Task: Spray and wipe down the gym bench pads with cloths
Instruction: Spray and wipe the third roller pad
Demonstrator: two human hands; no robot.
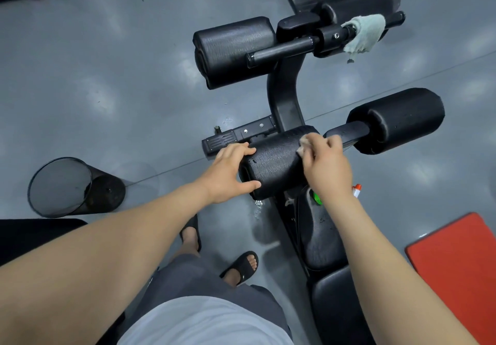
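Head view, looking down at the foot end of a black gym bench [285,95]. Left hand [228,172] is on the left end of the near-left roller pad [273,162], fingers over the top, thumb along the near side, so the grip is curled round the pad end. Right hand [324,159] is on the right end of the same pad, its grip pinching a small pale cloth [303,147] that is pressed against the pad surface; most of the cloth is hidden under the fingers. Near-right roller pad [400,119] sits on the other side of the bar, untouched. Far-left roller pad [233,49] is further up the frame. A second cloth [365,34], light green and frayed, is draped over the bare far-right bar. Seat pad [322,240] runs below the right forearm. An orange-and-white tip [357,190] and a green piece [318,198] peek out either side of the right wrist; cannot tell what they belong to. Small wet patch [258,205] on the grey floor [107,76] under the pad. Mesh bin [60,186] on the floor, left of the bench. Red mat [456,264] at the right edge. Feet in black sandals [241,266] beside the bench.
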